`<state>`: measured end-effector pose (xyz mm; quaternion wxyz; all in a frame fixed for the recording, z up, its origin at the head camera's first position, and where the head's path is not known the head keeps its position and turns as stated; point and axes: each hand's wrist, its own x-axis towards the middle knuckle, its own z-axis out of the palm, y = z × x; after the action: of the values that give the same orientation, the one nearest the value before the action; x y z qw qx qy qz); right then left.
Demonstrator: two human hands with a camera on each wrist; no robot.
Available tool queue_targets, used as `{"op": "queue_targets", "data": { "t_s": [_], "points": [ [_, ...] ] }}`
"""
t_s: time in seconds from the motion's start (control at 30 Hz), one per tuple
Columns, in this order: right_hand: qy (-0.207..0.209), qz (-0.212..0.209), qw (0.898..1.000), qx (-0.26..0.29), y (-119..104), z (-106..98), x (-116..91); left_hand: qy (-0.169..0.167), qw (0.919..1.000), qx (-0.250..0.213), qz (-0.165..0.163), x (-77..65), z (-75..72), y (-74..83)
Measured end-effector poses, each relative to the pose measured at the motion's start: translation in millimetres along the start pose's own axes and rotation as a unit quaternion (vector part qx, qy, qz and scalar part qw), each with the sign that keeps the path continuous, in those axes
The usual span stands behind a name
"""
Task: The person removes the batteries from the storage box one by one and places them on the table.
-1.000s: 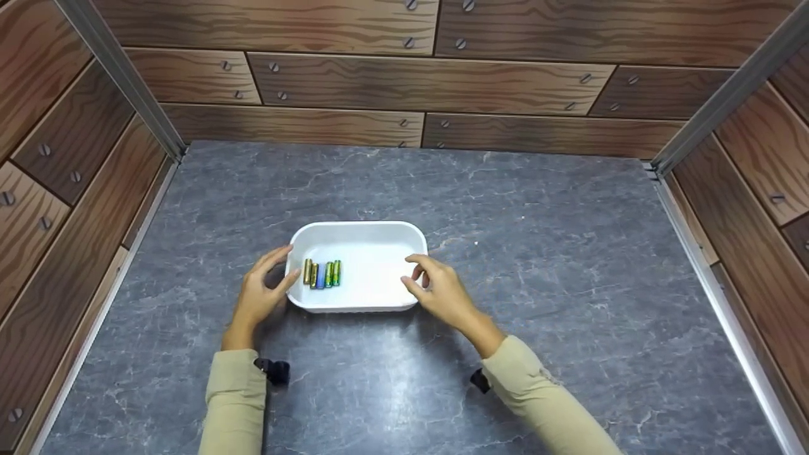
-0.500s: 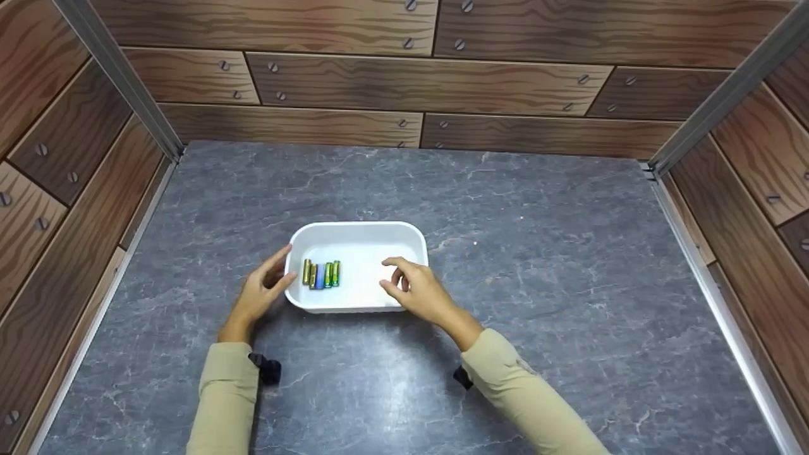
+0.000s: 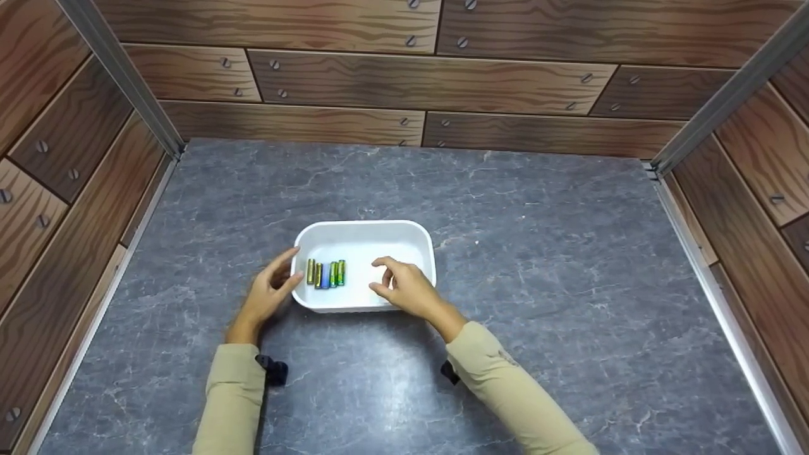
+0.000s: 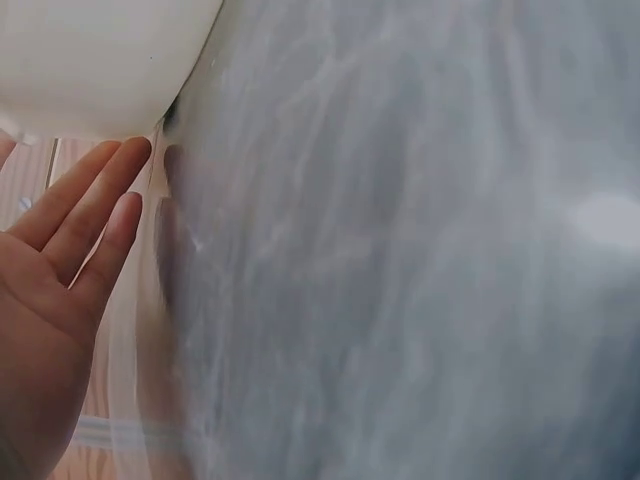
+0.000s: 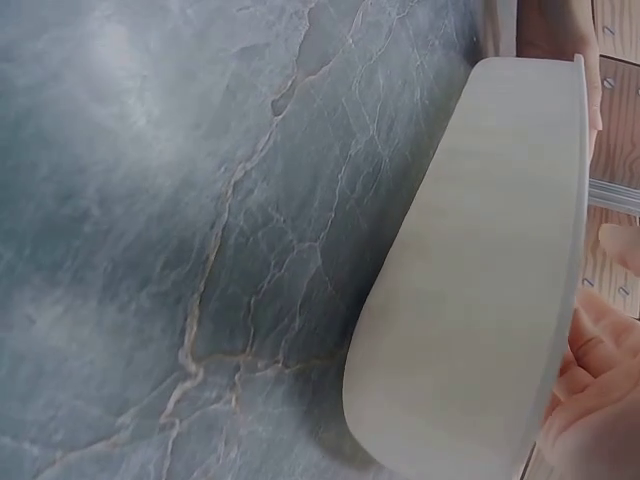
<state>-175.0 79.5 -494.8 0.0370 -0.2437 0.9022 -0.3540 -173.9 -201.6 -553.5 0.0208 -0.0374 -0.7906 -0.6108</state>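
Note:
A white plastic tray [image 3: 366,230] with rounded corners stands on the grey marbled surface. Toward the tray's left end, several batteries [image 3: 325,275] in gold, blue and green lie side by side. My left hand [image 3: 264,294] is at the tray's left end, its fingertips against the outer wall and the thumb at the rim; in the left wrist view its fingers [image 4: 88,205] look straight. My right hand [image 3: 407,287] hovers over the tray's right half, thumb and forefinger apart, nothing visible between them. The right wrist view shows the tray's outer side wall [image 5: 470,260].
Wood-patterned panels [image 3: 404,82] enclose the back and both sides, with metal rails [image 3: 720,303] along the side edges. Marbled surface [image 3: 556,253] extends around the tray. A dark wrist camera [image 3: 275,371] sits at the left cuff.
My right hand has moved left from the tray's right rim to over its inside. The tray, its batteries and my left hand have shifted slightly right.

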Motion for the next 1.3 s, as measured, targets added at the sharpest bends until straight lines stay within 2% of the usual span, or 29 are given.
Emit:
{"op": "queue_targets", "data": {
  "t_s": [0.23,0.43,0.53,0.77,1.0,1.3],
  "points": [
    [-0.048,0.033,0.998,-0.013,0.3,1.1,9.9,-0.026,0.9996,-0.001,0.009,-5.5,5.4,29.7],
    [-0.073,0.057,0.995,-0.028,2.2,2.8,16.8,-0.037,0.9993,0.004,-0.004,-4.8,10.0,35.1],
    [-0.087,0.079,0.993,-0.029,3.0,4.3,19.9,-0.043,0.999,0.008,-0.003,-3.5,12.2,34.9],
    [-0.106,0.113,0.987,-0.03,7.6,10.0,29.7,-0.047,0.9987,0.022,-0.001,12.4,18.8,0.8],
    [-0.107,0.119,0.985,-0.056,7.8,18.2,41.7,-0.079,0.9968,0.011,-0.004,18.4,15.5,0.7],
    [-0.111,0.147,0.981,-0.064,10.1,31.9,49.6,-0.144,0.9892,-0.022,-0.019,23.1,7.6,0.5]
  ]
}}
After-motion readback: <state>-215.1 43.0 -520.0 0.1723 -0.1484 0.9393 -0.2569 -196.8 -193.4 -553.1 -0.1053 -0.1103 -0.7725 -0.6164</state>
